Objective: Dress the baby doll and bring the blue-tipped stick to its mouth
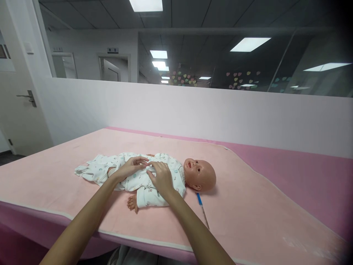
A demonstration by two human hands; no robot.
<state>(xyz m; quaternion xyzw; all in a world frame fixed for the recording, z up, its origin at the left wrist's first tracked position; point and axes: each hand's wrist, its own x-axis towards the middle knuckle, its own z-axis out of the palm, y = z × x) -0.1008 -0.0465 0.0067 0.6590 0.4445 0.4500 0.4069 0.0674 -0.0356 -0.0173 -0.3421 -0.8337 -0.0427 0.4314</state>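
Observation:
A bald baby doll [202,175] lies on its back, its head toward the right. It wears a white long-sleeved top [176,167] with small printed figures and matching white trousers [100,165]. My left hand [132,167] and my right hand [161,178] meet over the front of the top, around the doll's belly. The fingers of both are bent and their tips appear to pinch the cloth there, with the exact grip partly hidden. One doll hand [132,203] sticks out of the near sleeve.
A thin stick with a blue end [199,199] lies beside the doll's head, near my right forearm. Under everything is a peach-pink mat [261,221] with a pale edge, over a darker pink surface [303,176]. A white wall [193,110] with a window rises behind.

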